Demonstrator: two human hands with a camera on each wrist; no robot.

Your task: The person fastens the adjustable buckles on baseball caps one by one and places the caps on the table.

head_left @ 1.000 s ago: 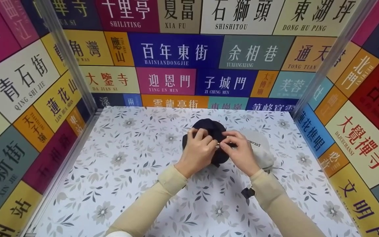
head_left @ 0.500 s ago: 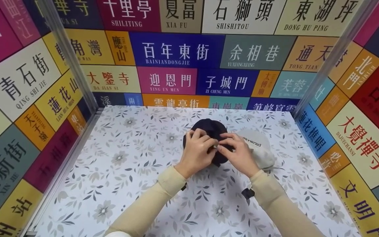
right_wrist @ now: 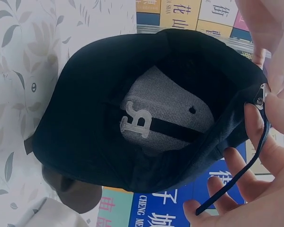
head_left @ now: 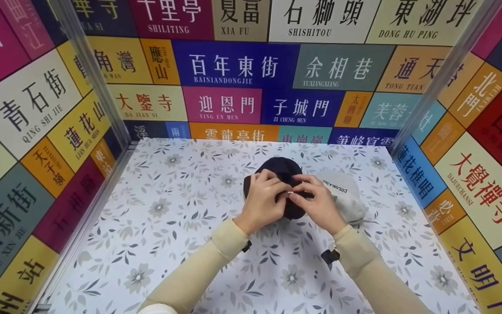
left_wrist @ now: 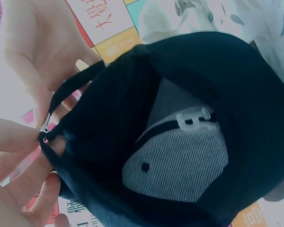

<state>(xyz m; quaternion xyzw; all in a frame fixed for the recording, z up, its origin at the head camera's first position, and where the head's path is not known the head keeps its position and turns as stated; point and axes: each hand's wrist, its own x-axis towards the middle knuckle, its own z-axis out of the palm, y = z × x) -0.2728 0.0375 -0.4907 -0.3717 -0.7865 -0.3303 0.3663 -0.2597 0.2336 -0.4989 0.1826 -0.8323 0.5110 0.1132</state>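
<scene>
A dark baseball cap (head_left: 279,165) is held between both hands, its hollow facing the wrist cameras. Inside it show a striped pale lining and a white letter's backing (right_wrist: 137,123). My left hand (head_left: 265,198) pinches the cap's back edge beside a small metal buckle (right_wrist: 261,97), thumb outside and a finger inside. Thumb and fingertips of my right hand (head_left: 318,203) pinch the strap at the same buckle. The strap's loose end (left_wrist: 75,85) curves away along the right hand's fingers. Fingers partly cover the buckle, so how far the strap is threaded cannot be told.
A pale grey cap (head_left: 342,192) lettered COLORADO lies just right of the right hand. A dark brown rounded thing (right_wrist: 78,191), partly hidden, sits beyond the dark cap. The table has a floral cover (head_left: 190,261); sign-printed walls (head_left: 233,65) stand at its back and sides.
Both hands stay at the buckle. The right hand's fingertips have drawn closer to the left hand's, and the fingers shift slightly. The dark cap has barely moved.
</scene>
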